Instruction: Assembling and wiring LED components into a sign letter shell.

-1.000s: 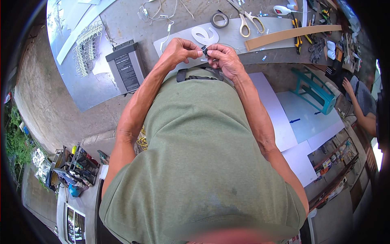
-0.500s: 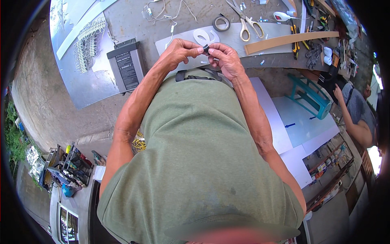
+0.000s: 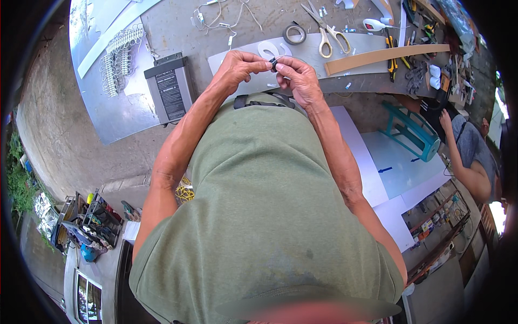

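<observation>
My left hand (image 3: 237,71) and my right hand (image 3: 301,81) meet over the near edge of the workbench. Between their pinched fingertips is a small black piece (image 3: 273,65), too small to name; both hands grip it. A thin pale wire seems to run from it by the right fingers. Just beyond lies a white curved cut-out (image 3: 266,48), partly covered by my fingers, on a pale sheet (image 3: 248,52). A roll of dark tape (image 3: 286,35) rests past the cut-out, with large cream-handled scissors (image 3: 325,40) to its right.
A grey power supply box (image 3: 168,92) and strung light modules (image 3: 116,65) lie left. At right are a brown curved strip (image 3: 386,58), a white bottle (image 3: 374,24) and a yellow-black cutter (image 3: 391,59). Below stands a teal stool (image 3: 413,129); another person (image 3: 477,151) is at far right.
Both hands stay pinched on the small black piece, which has turned slightly between the fingertips. At far right the other person's arm has shifted a little.
</observation>
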`<state>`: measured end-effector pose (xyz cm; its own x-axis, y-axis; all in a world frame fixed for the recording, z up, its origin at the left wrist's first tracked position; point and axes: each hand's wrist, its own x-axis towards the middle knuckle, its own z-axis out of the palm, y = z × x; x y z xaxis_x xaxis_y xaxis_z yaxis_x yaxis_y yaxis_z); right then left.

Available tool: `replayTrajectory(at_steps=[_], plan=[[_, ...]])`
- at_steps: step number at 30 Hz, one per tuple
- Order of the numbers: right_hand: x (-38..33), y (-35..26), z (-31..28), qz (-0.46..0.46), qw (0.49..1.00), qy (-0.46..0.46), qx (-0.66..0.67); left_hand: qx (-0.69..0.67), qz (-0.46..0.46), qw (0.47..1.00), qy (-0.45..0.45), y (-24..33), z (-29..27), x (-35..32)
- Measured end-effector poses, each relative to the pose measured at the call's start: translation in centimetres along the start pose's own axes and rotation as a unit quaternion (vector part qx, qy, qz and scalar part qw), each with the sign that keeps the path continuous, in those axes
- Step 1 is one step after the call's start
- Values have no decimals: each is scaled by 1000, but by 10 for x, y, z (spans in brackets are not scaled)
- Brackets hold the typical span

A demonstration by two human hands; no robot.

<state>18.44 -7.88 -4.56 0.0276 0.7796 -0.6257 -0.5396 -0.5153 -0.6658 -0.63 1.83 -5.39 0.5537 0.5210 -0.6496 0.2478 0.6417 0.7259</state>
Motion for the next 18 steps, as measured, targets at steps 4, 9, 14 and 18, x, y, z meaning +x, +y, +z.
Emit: replayTrajectory(at_steps=[4,9,14,18], plan=[[-2,0,3,-5,1000,-7,-15,28,10,1000,8,13,0,-5],[-11,-7,1,0,998,-40,-43,84,94,992,27,16,-6,-4],[-16,-44,8,-196,923,18,-329,217,183,959,5,33,-18,-12],[0,-62,15,-295,820,-65,-487,253,197,947,-2,34,-17,-14]])
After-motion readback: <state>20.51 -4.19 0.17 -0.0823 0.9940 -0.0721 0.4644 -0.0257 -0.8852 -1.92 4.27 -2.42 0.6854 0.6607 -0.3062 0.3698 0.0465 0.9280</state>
